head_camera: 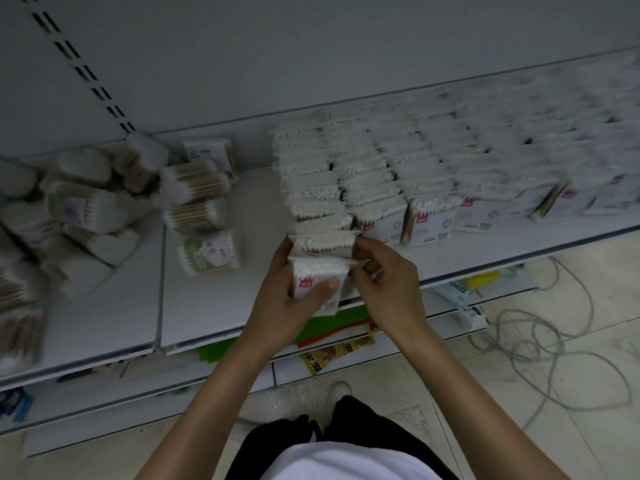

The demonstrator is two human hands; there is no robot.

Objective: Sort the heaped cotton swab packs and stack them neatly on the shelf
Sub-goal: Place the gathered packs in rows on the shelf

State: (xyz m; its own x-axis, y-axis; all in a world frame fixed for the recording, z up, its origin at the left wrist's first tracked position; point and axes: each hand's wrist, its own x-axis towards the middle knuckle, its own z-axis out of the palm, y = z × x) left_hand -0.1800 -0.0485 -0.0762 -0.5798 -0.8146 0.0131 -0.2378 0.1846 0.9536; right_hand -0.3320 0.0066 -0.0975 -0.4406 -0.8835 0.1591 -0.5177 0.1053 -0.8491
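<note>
Packet (454, 293) below reads "ZERO"; left grip (292, 301) holds red-labelled swab pack (315, 269).

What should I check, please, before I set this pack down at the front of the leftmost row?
1. Left hand grips the pack firmly: ok.
2. Right hand pinches the pack's right edge: ok.
3. Bare shelf in front of the row: ok.
4. Row stands in line, ready to take another: ok.
5. Red label faces front, like the neighbouring packs: ok.
6. Heap on the left sorted: not ok.
</note>
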